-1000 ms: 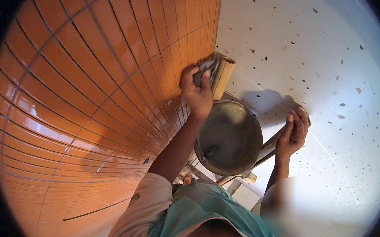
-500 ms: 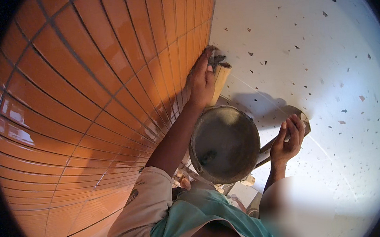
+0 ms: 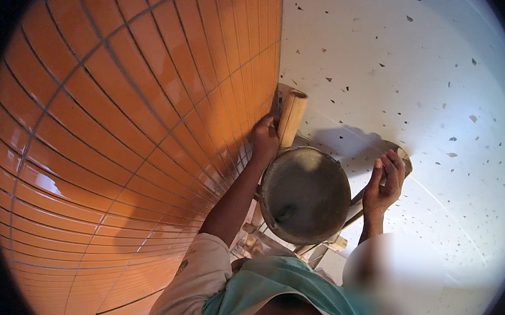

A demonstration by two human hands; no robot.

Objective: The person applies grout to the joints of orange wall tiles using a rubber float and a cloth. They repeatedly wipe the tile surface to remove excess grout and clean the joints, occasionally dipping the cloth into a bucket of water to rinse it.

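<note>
Go softly with your left hand (image 3: 265,140) at the orange tiles (image 3: 160,93), and mind the near pole (image 3: 291,122) right beside it. Its fingers look bent; I can't tell if they grip anything. Your right hand (image 3: 383,183) is loosely open, by the far pole (image 3: 407,164). The round bucket (image 3: 325,161) sits between your arms, so don't bump it; its mouth faces up. The near pole's long way slants up and right, its open end pointing away from you.
</note>
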